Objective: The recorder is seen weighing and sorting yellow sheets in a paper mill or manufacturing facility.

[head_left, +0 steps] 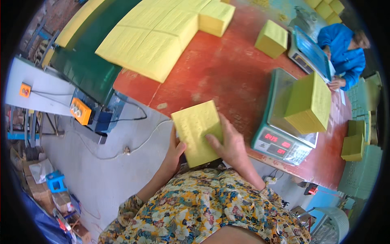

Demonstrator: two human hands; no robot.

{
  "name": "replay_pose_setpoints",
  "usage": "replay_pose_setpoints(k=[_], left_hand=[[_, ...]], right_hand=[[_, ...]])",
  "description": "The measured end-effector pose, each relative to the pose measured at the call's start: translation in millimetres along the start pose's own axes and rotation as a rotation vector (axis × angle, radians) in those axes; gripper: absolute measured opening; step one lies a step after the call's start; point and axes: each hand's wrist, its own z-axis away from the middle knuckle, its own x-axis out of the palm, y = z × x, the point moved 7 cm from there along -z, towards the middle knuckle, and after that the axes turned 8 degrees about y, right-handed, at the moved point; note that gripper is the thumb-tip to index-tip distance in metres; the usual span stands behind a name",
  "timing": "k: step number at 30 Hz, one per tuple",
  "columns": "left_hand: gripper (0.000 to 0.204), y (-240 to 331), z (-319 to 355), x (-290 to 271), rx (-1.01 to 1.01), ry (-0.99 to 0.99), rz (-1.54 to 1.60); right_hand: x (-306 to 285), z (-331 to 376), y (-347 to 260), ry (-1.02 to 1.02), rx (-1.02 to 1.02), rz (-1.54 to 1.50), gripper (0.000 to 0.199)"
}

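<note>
Both hands grasp a stack of yellow paper sheets [198, 132] just off the near edge of the red worktop [227, 69]: the left hand [175, 152] grips its lower left edge, the right hand [230, 143] lies fingers-flat on its face. The stack's long axis tilts slightly left of upright, beside a green weighing scale [280, 140] carrying a yellow block [310, 103].

— What is worn by the person?
— A floral-print top is worn, patterned in yellow, blue, white and dark tones.
— And the forearms and hands?
— Both are left bare; no gloves or jewellery are seen.
</note>
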Motion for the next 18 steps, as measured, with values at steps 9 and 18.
replay_pose_setpoints(k=[9,18], left_hand=[[0.067,-4.3,51.7,49.3,0.085,0.118,-0.016],[0.048,91.8,4.0,253.9,0.435,-0.283,-0.355]], right_hand=[[-69.2,44.6,12.2,-0.12,-0.008,-0.338,0.074],[-270.6,8.7,60.4,0.074,0.276,-0.678,0.061]])
